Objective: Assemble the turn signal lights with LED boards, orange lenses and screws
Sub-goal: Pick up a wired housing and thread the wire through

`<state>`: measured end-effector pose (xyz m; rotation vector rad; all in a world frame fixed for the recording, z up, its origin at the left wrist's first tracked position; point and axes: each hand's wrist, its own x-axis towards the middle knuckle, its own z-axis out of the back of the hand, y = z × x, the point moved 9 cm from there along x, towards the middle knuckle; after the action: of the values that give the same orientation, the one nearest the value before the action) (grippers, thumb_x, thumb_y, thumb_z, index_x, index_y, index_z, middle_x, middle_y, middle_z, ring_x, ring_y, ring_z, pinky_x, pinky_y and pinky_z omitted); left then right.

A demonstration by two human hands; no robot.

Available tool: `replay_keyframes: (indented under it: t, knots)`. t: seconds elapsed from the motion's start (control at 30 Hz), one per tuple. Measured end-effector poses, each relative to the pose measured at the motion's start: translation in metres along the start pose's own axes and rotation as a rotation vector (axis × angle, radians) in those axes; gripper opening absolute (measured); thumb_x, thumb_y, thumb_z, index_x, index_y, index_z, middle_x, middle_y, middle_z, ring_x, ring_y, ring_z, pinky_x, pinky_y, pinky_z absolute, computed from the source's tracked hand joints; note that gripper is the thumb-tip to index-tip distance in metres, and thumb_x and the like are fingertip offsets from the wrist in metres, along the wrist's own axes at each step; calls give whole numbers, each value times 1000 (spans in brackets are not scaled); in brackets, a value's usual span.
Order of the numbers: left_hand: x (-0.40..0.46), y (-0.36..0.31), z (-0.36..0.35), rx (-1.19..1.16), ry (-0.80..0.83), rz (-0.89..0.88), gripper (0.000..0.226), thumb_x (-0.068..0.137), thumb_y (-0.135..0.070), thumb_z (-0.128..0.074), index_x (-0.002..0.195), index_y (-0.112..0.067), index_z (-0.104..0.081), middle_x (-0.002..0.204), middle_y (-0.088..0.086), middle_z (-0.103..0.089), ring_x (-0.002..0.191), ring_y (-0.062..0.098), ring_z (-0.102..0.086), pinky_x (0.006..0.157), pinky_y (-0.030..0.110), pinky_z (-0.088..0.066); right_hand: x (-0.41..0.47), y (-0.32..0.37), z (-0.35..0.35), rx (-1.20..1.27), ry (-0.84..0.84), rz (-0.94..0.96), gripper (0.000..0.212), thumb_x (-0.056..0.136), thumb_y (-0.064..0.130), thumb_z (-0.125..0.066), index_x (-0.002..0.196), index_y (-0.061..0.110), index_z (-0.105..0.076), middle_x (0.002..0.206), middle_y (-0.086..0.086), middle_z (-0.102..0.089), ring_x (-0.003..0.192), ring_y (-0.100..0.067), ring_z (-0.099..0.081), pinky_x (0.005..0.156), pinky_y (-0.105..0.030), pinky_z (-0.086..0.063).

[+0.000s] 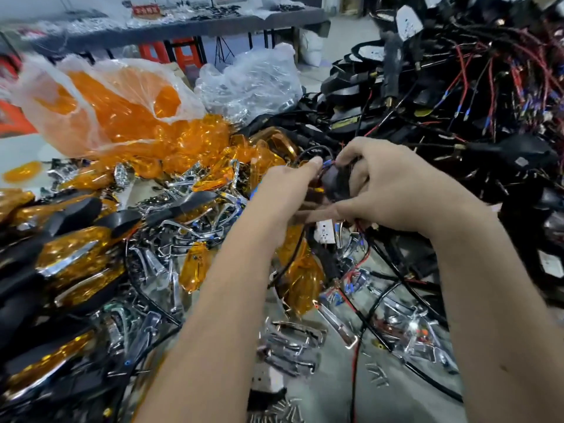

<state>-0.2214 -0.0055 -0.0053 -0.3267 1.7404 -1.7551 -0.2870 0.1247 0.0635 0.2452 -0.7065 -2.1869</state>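
A black turn signal housing (335,181) with red and black wires is held between both hands above the table's middle. My left hand (287,190) pinches the wires at the housing's top with thumb and forefinger. Wrapped around the housing from the right is my right hand (393,190). A small white LED board (325,232) shows just below the hands. Loose orange lenses (195,264) lie around, and more fill a clear plastic bag (100,108) at the back left. Small screws (287,407) lie scattered near the front edge.
Finished signals with black housings and orange lenses (70,254) are stacked at the left. Chrome reflector pieces (290,346) cover the middle. A tall heap of black housings with red and black wires (473,96) fills the right. A clear bag of chrome parts (253,80) stands behind.
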Motion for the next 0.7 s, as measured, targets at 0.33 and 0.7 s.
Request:
replay_keyframes:
  t: [0.33, 0.7]
  knots:
    - [-36, 26, 121, -371, -162, -7, 22, 102, -29, -60, 105, -13, -74, 97, 8, -77, 74, 19, -70, 52, 24, -53, 30, 114, -87, 37, 165, 336, 61, 69, 40, -94, 117, 20, -63, 93, 6, -62, 75, -8, -56, 64, -23, -43]
    - [-58, 66, 182, -442, -266, -111, 30, 107, -5, -35, 107, -5, -65, 87, 13, -75, 60, 21, -66, 52, 25, -49, 72, 143, -138, 436, 178, 311, 12, 100, 38, -67, 101, 27, -72, 85, -4, -74, 68, -23, -75, 60, -36, -53]
